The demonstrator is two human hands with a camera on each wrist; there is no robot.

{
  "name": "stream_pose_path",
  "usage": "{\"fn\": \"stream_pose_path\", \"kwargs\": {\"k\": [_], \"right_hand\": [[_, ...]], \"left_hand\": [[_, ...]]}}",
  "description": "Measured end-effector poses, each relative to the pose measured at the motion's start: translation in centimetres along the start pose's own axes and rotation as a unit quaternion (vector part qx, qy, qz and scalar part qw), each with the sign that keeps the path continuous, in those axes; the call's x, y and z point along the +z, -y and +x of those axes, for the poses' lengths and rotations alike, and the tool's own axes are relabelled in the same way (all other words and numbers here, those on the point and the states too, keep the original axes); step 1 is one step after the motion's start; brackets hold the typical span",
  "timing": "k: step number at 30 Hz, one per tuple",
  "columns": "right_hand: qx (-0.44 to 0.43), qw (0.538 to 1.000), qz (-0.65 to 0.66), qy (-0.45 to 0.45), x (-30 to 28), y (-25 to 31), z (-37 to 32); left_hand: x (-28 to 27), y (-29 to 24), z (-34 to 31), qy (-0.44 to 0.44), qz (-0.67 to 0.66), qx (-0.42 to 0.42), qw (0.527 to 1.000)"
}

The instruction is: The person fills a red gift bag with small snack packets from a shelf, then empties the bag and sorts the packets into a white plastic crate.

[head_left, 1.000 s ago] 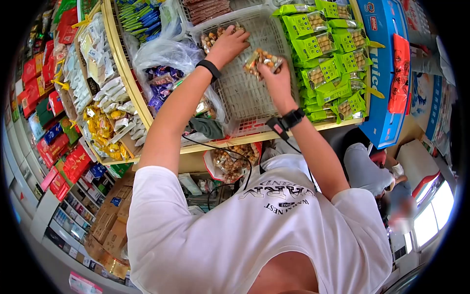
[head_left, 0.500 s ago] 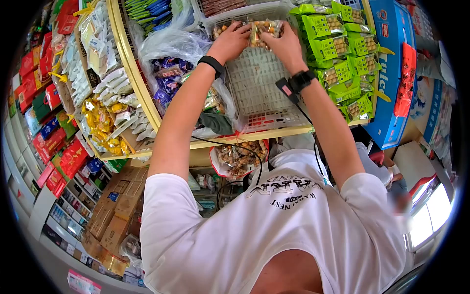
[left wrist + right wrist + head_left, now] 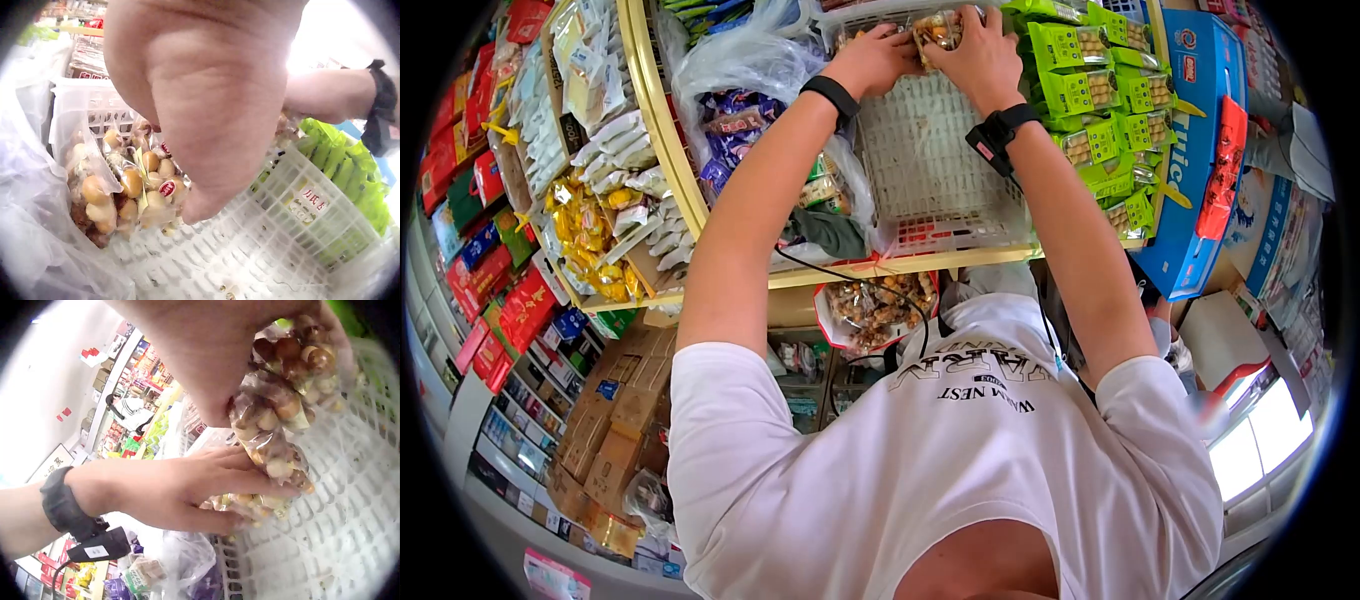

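A white plastic basket (image 3: 925, 150) holds clear bags of round brown and cream snacks (image 3: 128, 181) at its far left end. My left hand (image 3: 870, 62) rests on these bags; in the right wrist view its fingers (image 3: 247, 481) lie stretched over them. Right beside it, my right hand (image 3: 982, 58) grips another clear bag of round snacks (image 3: 300, 362) at the basket's far end. In the right wrist view the gripped bag sits close against the other bags, near the left hand's fingertips.
Green snack packs (image 3: 1090, 95) fill the space right of the basket. Left of it lies a clear plastic bag (image 3: 745, 65) with purple-wrapped sweets (image 3: 735, 140). A wooden rim (image 3: 800, 278) edges the display. Below stands an open bag of brown snacks (image 3: 880, 310). A black cable (image 3: 840, 298) hangs across the front.
My right hand has carried its bag forward to the basket's far end, next to my left hand. My left hand has stayed on the bags there. The head view has shifted slightly.
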State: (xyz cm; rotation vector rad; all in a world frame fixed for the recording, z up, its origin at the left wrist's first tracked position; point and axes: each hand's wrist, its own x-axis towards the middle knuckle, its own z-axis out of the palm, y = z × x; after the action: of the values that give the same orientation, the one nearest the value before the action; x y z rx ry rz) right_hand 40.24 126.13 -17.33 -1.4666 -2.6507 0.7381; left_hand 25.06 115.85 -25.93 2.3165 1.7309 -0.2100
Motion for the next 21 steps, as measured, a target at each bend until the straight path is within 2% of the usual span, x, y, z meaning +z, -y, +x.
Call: {"fn": "stream_pose_path", "kwargs": {"k": [1, 5, 8, 11, 13, 17, 19, 21], "right_hand": [[-0.032, 0.999, -0.004, -0.043, 1.4, -0.8, 0.2], [-0.031, 0.998, -0.009, -0.057, 2.2, -1.0, -0.5], [-0.017, 0.998, 0.009, -0.067, 2.4, -0.7, -0.4], [0.015, 0.998, 0.017, -0.064, 2.1, -0.2, -0.4], [0.016, 0.998, -0.001, -0.062, 1.9, 0.0, -0.4], [0.014, 0.997, -0.039, -0.064, 1.9, 0.6, -0.6], [0.04, 0.998, -0.014, -0.049, 2.5, 0.7, -0.2], [0.013, 0.999, -0.019, -0.044, 2.7, -0.1, -0.2]], "left_hand": [[-0.4, -0.2, -0.4, -0.013, -0.003, -0.004, 1.0], [-0.3, -0.4, -1.0, -0.064, 0.017, 0.014, 0.998], [-1.2, -0.7, -0.6, -0.044, -0.022, -0.007, 0.999], [-1.3, -1.2, -0.5, -0.076, -0.042, -0.006, 0.996], [-1.1, -1.6, -0.2, -0.107, -0.054, -0.048, 0.992], [0.9, -1.7, 1.2, -0.123, -0.072, -0.079, 0.987], [1.5, -2.3, 1.6, -0.139, -0.119, -0.148, 0.972], [1.7, -2.9, 1.5, -0.165, -0.136, -0.177, 0.961]]}}
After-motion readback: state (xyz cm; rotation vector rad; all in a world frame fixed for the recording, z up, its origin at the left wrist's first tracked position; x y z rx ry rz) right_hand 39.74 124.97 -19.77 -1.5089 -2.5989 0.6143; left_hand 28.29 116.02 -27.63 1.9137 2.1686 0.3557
